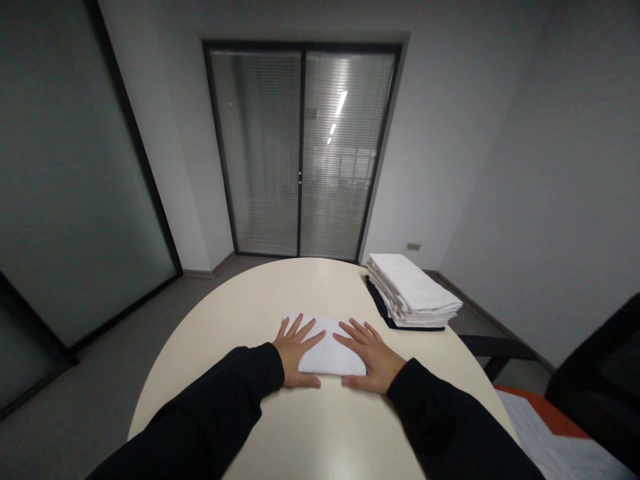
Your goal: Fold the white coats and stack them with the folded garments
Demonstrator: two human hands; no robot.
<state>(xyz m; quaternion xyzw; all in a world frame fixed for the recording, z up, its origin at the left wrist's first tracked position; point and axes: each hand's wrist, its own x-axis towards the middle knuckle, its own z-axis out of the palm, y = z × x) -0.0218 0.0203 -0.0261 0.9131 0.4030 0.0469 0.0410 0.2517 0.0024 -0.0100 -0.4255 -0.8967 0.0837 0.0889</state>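
A folded white cloth [332,357] lies flat on the pale round table [320,433] in front of me. My left hand [296,353] rests on its left side with the fingers spread. On the right side of the cloth lies my right hand [370,357], its fingers spread too. Both thumbs sit at or just beyond the near edge of the cloth. Neither hand grips anything. Parts of the cloth's side edges are hidden under the hands.
A stack of folded white cloths [413,287] stands at the table's back right, with a dark folded piece [379,303] at its bottom. A black chair [600,367] is at the right, with white cloth [545,433] and something orange-red [560,417] on it.
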